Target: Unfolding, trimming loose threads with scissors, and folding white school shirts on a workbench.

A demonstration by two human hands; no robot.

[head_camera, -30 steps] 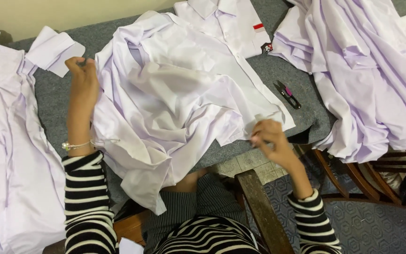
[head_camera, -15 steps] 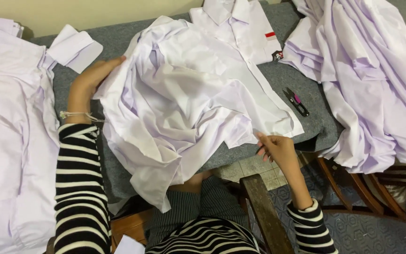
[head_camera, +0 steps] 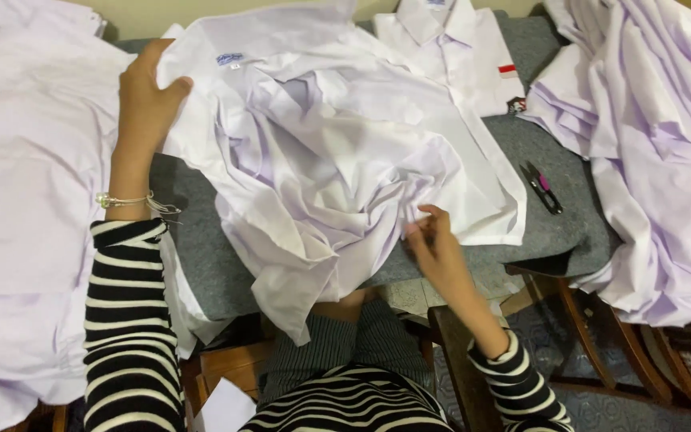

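The crumpled shirt (head_camera: 321, 160) hides the left hand's fingertips; both side shirt piles (head_camera: 657, 120) run off frame.

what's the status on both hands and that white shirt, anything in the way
Left hand gripping the white shirt at its upper edge. Right hand pinching a fold near its lower edge. Thread snips lie apart on the grey table.

A crumpled white shirt (head_camera: 337, 152) lies spread and bunched on the grey surface between the two hands. Its upper edge near the collar label is gripped by the left hand (head_camera: 147, 92); a fold at its lower middle is pinched by the right hand (head_camera: 433, 244). Its lower part hangs over the near edge, below and between both hands
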